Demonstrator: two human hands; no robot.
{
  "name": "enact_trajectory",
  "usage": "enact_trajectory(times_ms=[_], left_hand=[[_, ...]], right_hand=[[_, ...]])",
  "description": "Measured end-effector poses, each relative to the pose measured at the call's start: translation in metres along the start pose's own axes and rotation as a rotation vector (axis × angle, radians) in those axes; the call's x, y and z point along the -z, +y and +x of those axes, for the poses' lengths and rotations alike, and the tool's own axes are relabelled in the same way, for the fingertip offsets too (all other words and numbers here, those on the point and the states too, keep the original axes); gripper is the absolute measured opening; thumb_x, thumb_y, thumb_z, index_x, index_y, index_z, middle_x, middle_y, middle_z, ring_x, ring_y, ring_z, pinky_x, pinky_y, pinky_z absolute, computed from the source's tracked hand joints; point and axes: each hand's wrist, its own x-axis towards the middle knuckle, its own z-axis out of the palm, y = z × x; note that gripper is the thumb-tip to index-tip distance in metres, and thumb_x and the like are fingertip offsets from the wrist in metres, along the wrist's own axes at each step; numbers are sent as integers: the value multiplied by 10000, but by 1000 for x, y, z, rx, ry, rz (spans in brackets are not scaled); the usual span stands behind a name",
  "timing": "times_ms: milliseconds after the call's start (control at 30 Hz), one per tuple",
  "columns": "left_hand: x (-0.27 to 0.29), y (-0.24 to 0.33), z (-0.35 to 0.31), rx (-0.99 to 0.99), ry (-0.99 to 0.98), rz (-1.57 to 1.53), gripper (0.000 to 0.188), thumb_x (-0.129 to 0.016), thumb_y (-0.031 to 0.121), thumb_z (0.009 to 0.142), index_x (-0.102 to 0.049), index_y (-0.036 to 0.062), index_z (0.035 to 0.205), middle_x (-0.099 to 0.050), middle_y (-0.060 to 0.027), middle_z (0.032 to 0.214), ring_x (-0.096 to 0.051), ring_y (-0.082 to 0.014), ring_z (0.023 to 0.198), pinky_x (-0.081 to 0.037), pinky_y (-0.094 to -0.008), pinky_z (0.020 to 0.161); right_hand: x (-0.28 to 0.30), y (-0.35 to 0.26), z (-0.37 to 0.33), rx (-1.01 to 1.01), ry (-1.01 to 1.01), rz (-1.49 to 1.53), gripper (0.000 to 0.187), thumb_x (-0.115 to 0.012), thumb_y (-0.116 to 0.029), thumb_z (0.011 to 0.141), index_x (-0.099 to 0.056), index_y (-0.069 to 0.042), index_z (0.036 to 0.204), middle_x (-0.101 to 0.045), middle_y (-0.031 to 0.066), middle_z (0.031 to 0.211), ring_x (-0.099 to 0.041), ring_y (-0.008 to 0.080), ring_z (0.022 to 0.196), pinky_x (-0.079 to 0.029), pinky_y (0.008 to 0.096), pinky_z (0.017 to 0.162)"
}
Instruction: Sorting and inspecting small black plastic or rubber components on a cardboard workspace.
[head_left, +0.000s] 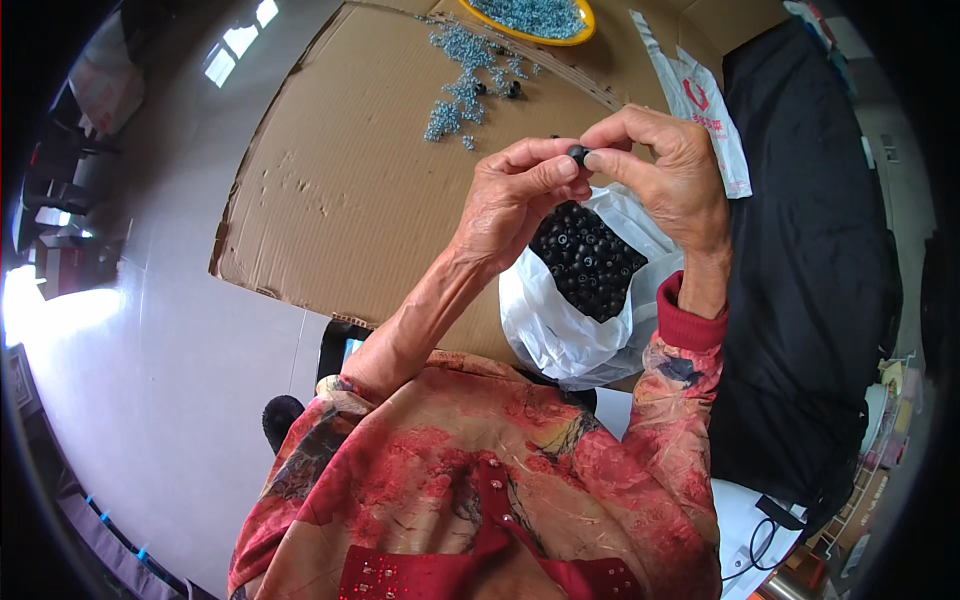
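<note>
Between the fingertips of both my hands is a small black round piece [577, 153], held above the cardboard. My left hand [515, 195] pinches it between thumb and forefinger. My right hand [675, 170] has its thumb and forefinger closed at the other side of the piece; whether a second small part sits between them is hidden. Just below my hands stands an open white plastic bag [535, 315] full of similar black round pieces [588, 258]. Farther off lies a loose heap of tiny pale-blue parts [460, 85], with a few black pieces [513, 90] beside it.
A yellow bowl [565, 40] of the same blue parts stands at the far edge. Brown cardboard [350, 190] covers the work surface. To the right are a white printed plastic bag [735, 160] and a large black cloth [800, 260].
</note>
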Motion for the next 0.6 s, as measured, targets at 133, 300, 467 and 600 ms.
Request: enact_trajectory(times_ms=[133,300,467,600], left_hand=[[-1,-4,2,18,-63,-62,244,-586,110,841,-568,-20,1047,-610,-90,894,-581,-172,790,-493,-366,814],[-8,-4,4,29,-24,-125,207,-586,85,840,-583,-40,1006,-618,-119,898,-587,-169,750,-506,-325,747],[-8,-5,8,44,-49,-164,217,-577,100,850,-567,-40,1016,-610,-112,898,-581,-169,752,-503,-333,755],[-8,-6,10,58,-70,-238,228,-564,104,859,-550,-37,1038,-605,-100,901,-579,-169,770,-500,-329,764]], right_hand=[[0,9,-4,45,51,90,69,-614,2,743,-633,25,805,-619,63,688,-589,99,657,-470,222,614],[1,13,-4,-74,64,259,70,-601,-9,777,-634,20,832,-632,51,717,-595,94,681,-475,217,629],[-1,16,-5,-137,92,327,75,-608,-18,786,-628,13,852,-636,40,737,-603,95,690,-478,216,630],[-10,13,-11,-30,233,164,83,-624,-25,780,-626,4,857,-635,50,743,-609,102,683,-483,222,614]])
